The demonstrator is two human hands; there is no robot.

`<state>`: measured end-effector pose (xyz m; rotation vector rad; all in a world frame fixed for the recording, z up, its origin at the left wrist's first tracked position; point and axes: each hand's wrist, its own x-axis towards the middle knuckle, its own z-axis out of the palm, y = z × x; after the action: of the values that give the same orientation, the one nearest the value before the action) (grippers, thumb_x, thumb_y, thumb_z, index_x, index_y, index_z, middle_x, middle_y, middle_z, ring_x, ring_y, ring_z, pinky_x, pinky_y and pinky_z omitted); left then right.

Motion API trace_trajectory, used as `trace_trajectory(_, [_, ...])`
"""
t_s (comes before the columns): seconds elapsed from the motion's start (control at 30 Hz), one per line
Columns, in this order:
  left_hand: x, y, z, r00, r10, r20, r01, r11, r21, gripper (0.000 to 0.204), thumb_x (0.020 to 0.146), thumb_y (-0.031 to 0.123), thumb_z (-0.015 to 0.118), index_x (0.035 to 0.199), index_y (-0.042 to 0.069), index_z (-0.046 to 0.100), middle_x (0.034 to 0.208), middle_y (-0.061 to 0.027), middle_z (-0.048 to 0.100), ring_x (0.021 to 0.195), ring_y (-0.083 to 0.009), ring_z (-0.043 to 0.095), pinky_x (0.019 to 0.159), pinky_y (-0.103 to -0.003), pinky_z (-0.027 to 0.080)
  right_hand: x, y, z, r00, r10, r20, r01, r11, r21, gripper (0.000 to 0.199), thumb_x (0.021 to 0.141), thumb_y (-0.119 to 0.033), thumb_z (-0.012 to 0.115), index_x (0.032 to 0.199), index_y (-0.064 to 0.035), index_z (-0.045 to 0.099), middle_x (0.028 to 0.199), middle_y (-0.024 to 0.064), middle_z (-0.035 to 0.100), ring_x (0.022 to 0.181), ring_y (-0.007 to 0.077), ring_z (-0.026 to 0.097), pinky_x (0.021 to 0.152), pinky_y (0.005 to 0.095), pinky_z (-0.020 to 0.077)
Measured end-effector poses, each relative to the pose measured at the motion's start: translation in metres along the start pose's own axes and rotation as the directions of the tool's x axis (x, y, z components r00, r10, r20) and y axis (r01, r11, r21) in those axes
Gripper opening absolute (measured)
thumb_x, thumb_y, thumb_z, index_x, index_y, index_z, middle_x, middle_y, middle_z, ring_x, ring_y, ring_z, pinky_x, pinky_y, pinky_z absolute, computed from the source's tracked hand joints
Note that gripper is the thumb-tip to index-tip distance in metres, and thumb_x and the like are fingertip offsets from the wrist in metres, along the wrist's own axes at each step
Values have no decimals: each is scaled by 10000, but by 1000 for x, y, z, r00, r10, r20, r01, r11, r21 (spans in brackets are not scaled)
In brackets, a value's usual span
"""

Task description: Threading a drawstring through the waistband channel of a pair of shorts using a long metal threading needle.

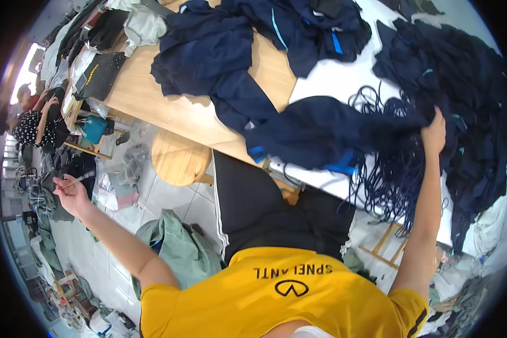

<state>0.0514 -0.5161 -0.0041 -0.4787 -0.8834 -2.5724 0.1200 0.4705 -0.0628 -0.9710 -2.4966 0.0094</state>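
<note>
Out to the left, away from the table, my left hand point(73, 197) is held palm up with its fingers curled. A slim grey stick-like tool point(83, 178) pokes out of it; its exact kind I cannot make out. At the right, my right hand point(434, 134) grips the end of a dark navy garment point(315, 127), which stretches leftward across the table's near edge. Bright blue patches show along its lower side. Beside and below that hand hangs a tangle of navy cords point(391, 174) over the table's edge.
More navy garments point(208, 50) lie on the wooden table point(146, 90), with a large dark pile point(462, 101) at the right. A round wooden stool point(177, 158) stands by the near edge. Green cloth point(177, 250) lies beside my legs. Another person point(36, 127) works at the far left.
</note>
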Motion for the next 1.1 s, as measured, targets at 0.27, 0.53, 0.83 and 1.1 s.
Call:
trace_trajectory(0.27, [-55,-293,242,961,-12,-275,101,945,311,206,972,211,506,1128,77,489,1334,-182,489,1269,-351,438,1079,-523,348,-74,-180,-30,793,-591,149,-9,233,973,348,860,-65,584,1205,-24,575,1103,74,634,933,156,618,842,259,471])
trace_trajectory(0.53, [-90,-373,341,975,-7,-224,24,997,72,116,960,201,535,1029,123,485,1157,-161,616,1085,-311,610,949,-516,499,-129,-262,-71,474,-801,365,-627,-17,779,330,910,-117,578,1215,8,588,1178,142,630,1000,152,613,815,238,481])
trace_trajectory(0.83, [-99,-369,341,983,-4,-182,22,995,96,127,944,207,563,1001,118,491,1114,-152,631,1004,-318,650,880,-479,551,-135,-253,-65,681,-673,289,-387,4,922,142,888,-49,582,1009,8,631,894,48,652,833,107,597,760,232,476])
trace_trajectory(1.1, [-98,-377,354,948,-46,-316,106,979,174,206,922,221,613,1017,138,450,997,-128,641,802,-283,693,735,-416,594,-141,-249,-68,813,-583,-9,-13,-34,999,158,849,-11,609,1001,4,647,936,75,664,860,143,621,782,242,470])
